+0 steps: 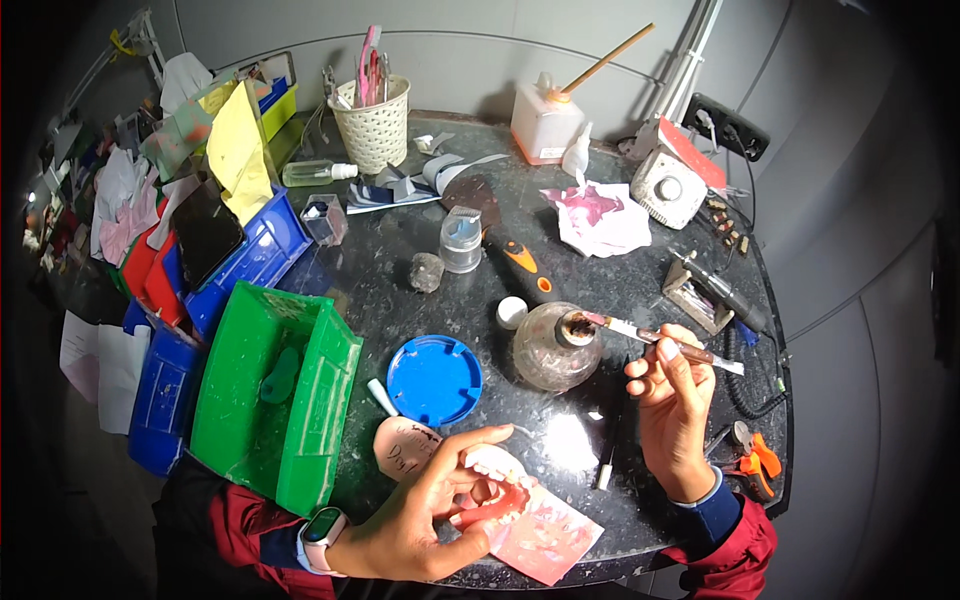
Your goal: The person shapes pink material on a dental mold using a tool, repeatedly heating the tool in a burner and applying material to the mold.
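My left hand [420, 525] grips a denture model [503, 502] with pink wax and pale teeth, low and near the table's front edge. A wax knife [690, 350] with a brown handle is pinched in my right hand [675, 415]. Its pinkish tip reaches left to the dark mouth of a round glass spirit burner [550, 362]; I cannot make out a flame. Beneath the denture lies a pink wax sheet [556, 543]. Beside my left hand is a pinkish rounded piece with handwriting [402, 446].
At left stand a green bin [322, 400] and blue bins [160, 400]. A blue lid [434, 380] lies mid-table, near a white cap [512, 312] and an orange-black tool handle [522, 265]. Orange-handled pliers [760, 465] and a handpiece on a stand [705, 295] sit right.
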### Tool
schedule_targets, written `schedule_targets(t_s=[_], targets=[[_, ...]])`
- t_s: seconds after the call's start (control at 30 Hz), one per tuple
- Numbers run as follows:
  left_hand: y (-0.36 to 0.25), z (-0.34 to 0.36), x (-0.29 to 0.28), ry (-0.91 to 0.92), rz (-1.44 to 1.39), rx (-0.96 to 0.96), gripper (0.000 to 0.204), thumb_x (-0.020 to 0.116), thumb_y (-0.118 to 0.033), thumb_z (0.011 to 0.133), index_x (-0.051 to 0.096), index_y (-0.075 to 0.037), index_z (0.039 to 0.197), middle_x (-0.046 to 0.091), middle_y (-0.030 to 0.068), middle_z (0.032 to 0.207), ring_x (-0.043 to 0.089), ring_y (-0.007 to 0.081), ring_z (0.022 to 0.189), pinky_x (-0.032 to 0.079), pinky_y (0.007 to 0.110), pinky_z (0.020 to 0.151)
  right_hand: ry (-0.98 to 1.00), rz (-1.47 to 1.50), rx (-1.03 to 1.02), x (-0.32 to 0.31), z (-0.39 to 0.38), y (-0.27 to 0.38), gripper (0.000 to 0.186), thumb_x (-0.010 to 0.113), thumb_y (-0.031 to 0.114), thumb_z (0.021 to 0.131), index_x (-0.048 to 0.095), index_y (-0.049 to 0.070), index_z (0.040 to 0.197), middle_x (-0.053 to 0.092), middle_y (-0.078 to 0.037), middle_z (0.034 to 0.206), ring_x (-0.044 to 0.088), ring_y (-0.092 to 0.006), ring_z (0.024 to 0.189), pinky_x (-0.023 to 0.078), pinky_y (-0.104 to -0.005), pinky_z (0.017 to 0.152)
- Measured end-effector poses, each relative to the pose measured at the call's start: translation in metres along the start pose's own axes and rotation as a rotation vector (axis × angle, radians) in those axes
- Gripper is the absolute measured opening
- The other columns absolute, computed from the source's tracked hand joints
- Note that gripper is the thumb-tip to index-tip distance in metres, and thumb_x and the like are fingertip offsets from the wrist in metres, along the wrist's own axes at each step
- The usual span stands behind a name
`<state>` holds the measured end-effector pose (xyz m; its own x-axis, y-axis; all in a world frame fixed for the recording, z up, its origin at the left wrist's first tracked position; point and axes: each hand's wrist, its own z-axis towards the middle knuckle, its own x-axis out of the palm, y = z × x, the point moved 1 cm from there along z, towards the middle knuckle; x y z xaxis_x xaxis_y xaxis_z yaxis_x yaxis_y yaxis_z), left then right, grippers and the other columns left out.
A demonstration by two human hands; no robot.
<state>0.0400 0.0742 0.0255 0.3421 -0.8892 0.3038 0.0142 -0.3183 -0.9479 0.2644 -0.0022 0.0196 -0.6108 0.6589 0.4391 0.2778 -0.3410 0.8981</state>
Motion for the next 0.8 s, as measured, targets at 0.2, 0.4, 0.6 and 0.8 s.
schedule_targets(t_s=[0.2, 0.4, 0.6, 0.8], targets=[[-0.003, -0.004, 0.002, -0.027, -0.015, -0.042, 0.072, 0.051, 0.002, 0.073, 0.010, -0.005, 0.132, 0.047, 0.0154, 0.109, 0.050, 0.0165, 0.096, 0.043, 0.026, 0.075, 0.021, 0.029, 0.006, 0.001, -0.001, 0.000, 0.021, 0.055, 0.009, 0.082, 0.049, 0.001, 0.101, 0.054, -0.008, 0.075, 0.061, -0.0209, 0.065, 0.052, -0.0259, 0.052], [0.004, 0.004, 0.005, -0.028, -0.031, 0.092, 0.071, 0.053, 0.001, 0.073, 0.011, -0.006, 0.131, 0.044, 0.0222, 0.117, 0.050, 0.0192, 0.100, 0.043, 0.027, 0.079, 0.003, 0.032, 0.000, -0.002, -0.001, 0.003, 0.020, 0.055, 0.008, 0.082, 0.049, 0.001, 0.100, 0.054, -0.009, 0.075, 0.062, -0.0215, 0.066, 0.052, -0.0265, 0.052], [0.002, 0.002, 0.000, -0.018, -0.023, 0.064, 0.064, 0.052, -0.003, 0.078, 0.016, -0.003, 0.130, 0.041, 0.0193, 0.120, 0.049, 0.0208, 0.104, 0.041, 0.030, 0.086, -0.004, 0.035, 0.005, 0.000, 0.000, 0.000, 0.021, 0.054, 0.008, 0.082, 0.049, 0.001, 0.100, 0.055, -0.009, 0.076, 0.062, -0.0216, 0.065, 0.052, -0.0266, 0.052], [0.006, 0.002, -0.002, 0.034, -0.143, 0.018, 0.054, 0.049, -0.007, 0.083, 0.020, -0.003, 0.128, 0.043, 0.0183, 0.119, 0.049, 0.0186, 0.103, 0.042, 0.029, 0.085, -0.011, 0.028, -0.010, 0.000, -0.002, 0.005, 0.021, 0.054, 0.009, 0.082, 0.049, 0.001, 0.101, 0.055, -0.010, 0.076, 0.061, -0.0205, 0.064, 0.052, -0.0264, 0.052]])
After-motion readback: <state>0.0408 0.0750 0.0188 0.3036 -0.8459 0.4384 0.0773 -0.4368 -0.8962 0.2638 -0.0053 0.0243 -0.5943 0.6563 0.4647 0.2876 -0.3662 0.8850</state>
